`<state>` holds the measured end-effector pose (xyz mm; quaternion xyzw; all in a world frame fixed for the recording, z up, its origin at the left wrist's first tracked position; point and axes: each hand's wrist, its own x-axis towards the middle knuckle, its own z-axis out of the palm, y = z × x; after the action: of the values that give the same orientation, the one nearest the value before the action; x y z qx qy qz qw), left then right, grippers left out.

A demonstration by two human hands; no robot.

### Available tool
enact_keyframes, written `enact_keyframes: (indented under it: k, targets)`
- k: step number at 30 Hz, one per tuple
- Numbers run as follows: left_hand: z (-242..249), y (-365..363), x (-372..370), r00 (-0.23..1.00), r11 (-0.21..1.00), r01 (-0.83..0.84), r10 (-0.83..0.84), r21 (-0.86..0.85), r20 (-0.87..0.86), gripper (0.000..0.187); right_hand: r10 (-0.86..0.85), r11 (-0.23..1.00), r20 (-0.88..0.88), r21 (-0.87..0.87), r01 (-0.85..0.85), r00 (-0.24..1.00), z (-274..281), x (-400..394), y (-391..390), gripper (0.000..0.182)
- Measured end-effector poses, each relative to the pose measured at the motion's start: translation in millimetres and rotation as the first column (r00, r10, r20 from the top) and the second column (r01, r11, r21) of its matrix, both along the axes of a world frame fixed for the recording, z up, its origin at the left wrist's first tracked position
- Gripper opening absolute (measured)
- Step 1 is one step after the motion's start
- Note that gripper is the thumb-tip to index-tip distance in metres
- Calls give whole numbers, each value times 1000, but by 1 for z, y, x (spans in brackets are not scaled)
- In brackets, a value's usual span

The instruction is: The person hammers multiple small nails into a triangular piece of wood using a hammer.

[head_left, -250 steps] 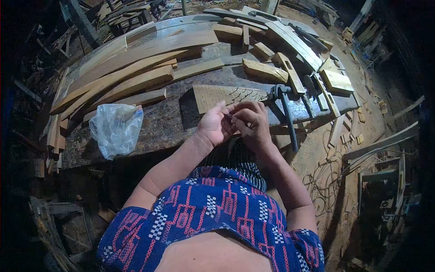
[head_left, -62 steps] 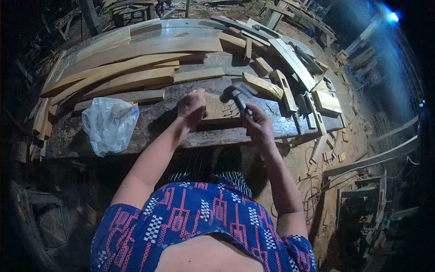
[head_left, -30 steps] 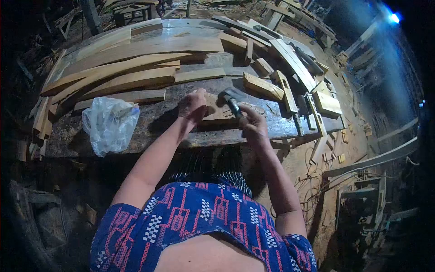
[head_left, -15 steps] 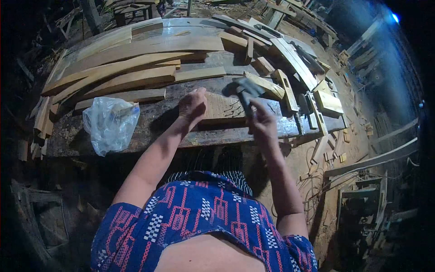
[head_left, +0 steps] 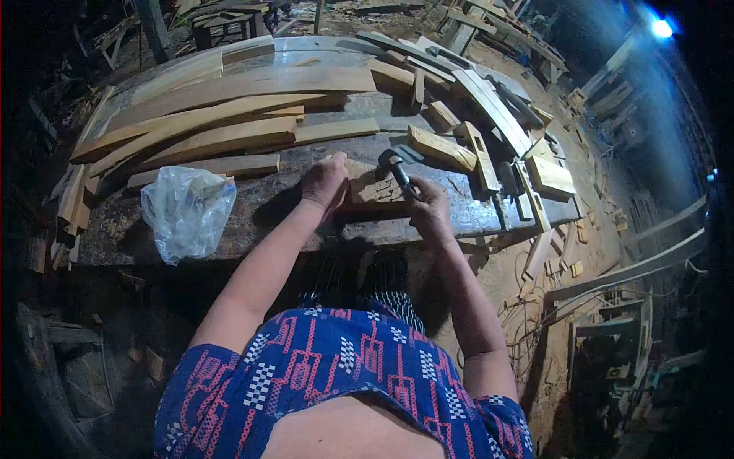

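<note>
On the worn, dark wooden workbench (head_left: 260, 218), a flat brown wooden block (head_left: 365, 189) lies near the front edge. Our right hand (head_left: 432, 210) wraps a dark-headed hammer (head_left: 402, 178) over it; our left hand (head_left: 325, 183) curls at its left end, any pinch hidden. Hammering seems underway; we cannot tell how much remains. Bare bench reaches leftward to the crumpled clear plastic bag (head_left: 187, 214).

A woodworking workshop: boards (head_left: 245, 83) and cut blocks (head_left: 550, 175) crowd a worn surface (head_left: 260, 206), with more timber (head_left: 508, 34) and offcuts (head_left: 576, 268) around the dirt floor (head_left: 501, 271).
</note>
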<state>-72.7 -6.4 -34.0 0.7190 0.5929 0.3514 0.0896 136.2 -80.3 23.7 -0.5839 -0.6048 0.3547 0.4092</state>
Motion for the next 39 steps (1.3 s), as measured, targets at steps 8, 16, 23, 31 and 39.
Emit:
enact_keyframes:
  k: [8, 16, 23, 31, 39]
  targets:
    - [13, -9, -1, 997, 998, 51, -48, 47, -59, 19, -54, 993, -124, 100, 67, 991, 8, 1, -9, 24]
    - [-2, 10, -54, 478, 882, 471, -234, -23, 847, 23, -42, 992, -427, 89, 88, 903, 26, 37, 3, 26]
    - [46, -57, -16, -320, 662, 750, 374, -9, 870, 40, -498, 853, 444, 404, 330, 744, -31, 117, 13, 29]
    - [68, -86, 2, -355, 638, 770, 448, -15, 821, 54, -581, 813, 483, 383, 439, 655, -60, 121, 11, 29]
    - [64, -92, 15, -380, 607, 795, 492, 5, 783, 63, -566, 744, 477, 647, 167, 672, -39, 79, -5, 34]
